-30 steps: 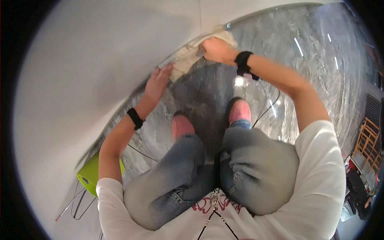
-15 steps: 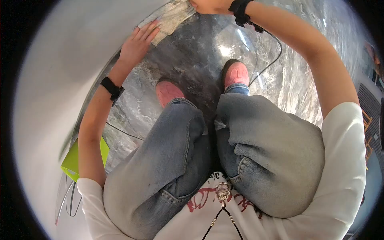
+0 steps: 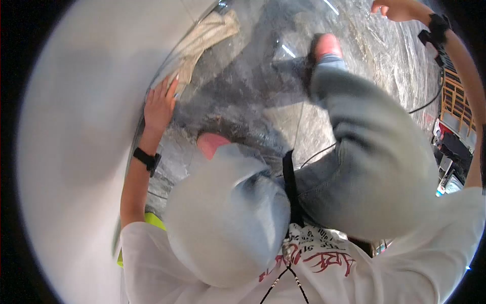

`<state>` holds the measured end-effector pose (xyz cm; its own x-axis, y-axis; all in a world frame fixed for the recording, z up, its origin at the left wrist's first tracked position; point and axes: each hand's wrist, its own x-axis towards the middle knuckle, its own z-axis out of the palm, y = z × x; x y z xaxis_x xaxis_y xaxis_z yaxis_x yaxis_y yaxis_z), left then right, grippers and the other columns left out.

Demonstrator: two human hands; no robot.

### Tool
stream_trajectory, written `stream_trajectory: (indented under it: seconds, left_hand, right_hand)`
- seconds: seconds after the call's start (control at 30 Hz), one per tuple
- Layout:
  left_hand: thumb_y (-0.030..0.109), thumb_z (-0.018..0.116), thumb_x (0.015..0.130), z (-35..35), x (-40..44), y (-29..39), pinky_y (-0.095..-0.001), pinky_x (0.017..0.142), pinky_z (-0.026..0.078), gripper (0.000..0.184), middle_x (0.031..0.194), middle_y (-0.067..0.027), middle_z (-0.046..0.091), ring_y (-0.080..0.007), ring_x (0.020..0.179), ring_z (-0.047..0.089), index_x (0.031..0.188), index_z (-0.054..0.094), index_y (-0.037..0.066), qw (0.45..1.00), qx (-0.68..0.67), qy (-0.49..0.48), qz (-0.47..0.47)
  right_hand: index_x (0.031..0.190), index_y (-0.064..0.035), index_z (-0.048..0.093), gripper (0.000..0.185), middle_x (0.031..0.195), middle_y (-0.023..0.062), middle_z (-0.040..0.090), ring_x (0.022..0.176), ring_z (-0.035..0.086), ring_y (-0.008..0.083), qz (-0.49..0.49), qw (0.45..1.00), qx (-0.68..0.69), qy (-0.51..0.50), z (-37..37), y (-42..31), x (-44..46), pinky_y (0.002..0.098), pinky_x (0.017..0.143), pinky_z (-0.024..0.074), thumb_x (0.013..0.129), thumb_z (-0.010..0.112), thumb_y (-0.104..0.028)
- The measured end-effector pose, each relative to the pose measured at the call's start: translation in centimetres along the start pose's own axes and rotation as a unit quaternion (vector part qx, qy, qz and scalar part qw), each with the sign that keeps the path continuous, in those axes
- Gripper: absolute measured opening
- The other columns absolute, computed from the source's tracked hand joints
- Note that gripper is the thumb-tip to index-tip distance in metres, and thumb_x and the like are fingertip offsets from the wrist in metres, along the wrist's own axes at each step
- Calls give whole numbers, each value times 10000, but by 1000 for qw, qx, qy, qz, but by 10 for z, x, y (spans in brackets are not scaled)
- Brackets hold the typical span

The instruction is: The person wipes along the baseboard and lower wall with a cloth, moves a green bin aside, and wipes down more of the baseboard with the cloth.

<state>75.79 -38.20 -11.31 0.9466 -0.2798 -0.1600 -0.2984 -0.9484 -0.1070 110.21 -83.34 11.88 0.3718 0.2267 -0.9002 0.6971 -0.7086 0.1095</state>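
Observation:
My left hand (image 3: pixel 159 107) lies with outstretched fingers on the near end of a beige cloth (image 3: pixel 210 33). The cloth is bunched lengthwise along the seam where the grey marbled floor (image 3: pixel 238 96) meets a white wall (image 3: pixel 91 116). Far off to the right, at the top edge, my right hand (image 3: pixel 397 9) hangs apart from the cloth. Its fingers are loosely bent and separated, and I see nothing in them. Both wrists wear black straps.
A lime-green object (image 3: pixel 155 221) stands by the wall, mostly hidden behind my left arm. Black cable (image 3: pixel 425 106) runs over the floor on the right. My pink shoes (image 3: pixel 328 45) are on the floor, knees bent. Wooden slatted items (image 3: pixel 455 99) show at far right.
My right hand has left the cloth and swung right. My left hand has come nearer, still on the cloth. My right leg has stepped outward, and the view has shifted.

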Motion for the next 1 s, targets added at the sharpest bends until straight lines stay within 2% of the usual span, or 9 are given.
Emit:
stream_trajectory:
  seconds: [0.03,0.13,0.23,0.3,0.37,0.43,0.67,0.73,1.0]
  left_hand:
    - [254,552,783,3,-1,-1,-326,956,307,607,1296,-13,366,-158,1162,365,1329,292,210,1000,3,8,-1]
    - [261,522,801,8,2,4,-336,955,298,587,1297,-27,364,-166,1160,364,1334,282,208,1000,12,-3,-16]
    - [261,501,810,6,1,12,-347,956,290,573,1291,-37,369,-174,1158,362,1335,279,205,998,25,-12,-54]
    - [251,505,798,5,2,18,-355,961,286,581,1276,-39,382,-179,1155,365,1333,283,200,995,37,-44,-77]
    - [237,520,783,-8,7,23,-363,965,285,597,1271,-40,384,-184,1158,361,1331,285,198,991,46,-72,-103]
    - [223,535,769,-19,11,30,-371,968,284,614,1267,-40,386,-189,1161,358,1330,288,195,985,57,-105,-126]
    - [136,553,737,-73,26,36,-399,1011,263,709,1363,-116,242,-275,1236,285,1353,204,167,966,2,-229,-118]
    - [129,545,741,-100,38,41,-396,1010,266,703,1365,-117,241,-280,1236,284,1353,201,165,955,-22,-252,-156]
    - [162,471,826,-187,84,91,-386,935,357,471,1225,-177,432,-339,1117,420,1274,344,84,850,-296,-304,-312]
  right_hand:
    - [1124,-42,519,475,1050,141,585,942,542,256,95,995,7,-1,-13,-6,-19,342,818,413,654,453,-54]
    - [1139,-61,514,462,1085,133,569,984,528,267,20,999,26,30,-35,-10,-3,353,853,399,680,464,-64]
    - [1160,-89,506,442,1137,120,546,1047,507,283,-127,989,44,58,-55,-30,47,369,906,376,719,482,-78]
    - [1108,4,511,435,989,186,582,908,557,248,-298,950,12,88,-38,-74,105,320,789,447,676,471,-12]
    - [1103,22,491,430,1061,213,540,978,529,298,-503,864,19,28,-23,-141,129,361,842,427,676,476,-30]
    - [1191,22,402,488,1060,234,522,1008,507,329,-558,827,30,-63,-7,-187,148,413,855,415,721,478,-88]
    - [1150,20,435,456,1141,213,437,1019,478,346,-614,786,-40,62,-4,-272,207,429,839,411,726,501,-135]
    - [1103,35,462,441,1168,204,409,1049,457,335,-500,835,-206,100,-23,-282,213,421,848,404,703,526,-140]
    - [1115,15,443,448,1160,144,439,1125,415,264,-571,778,-38,258,0,-279,247,369,929,345,695,520,-121]
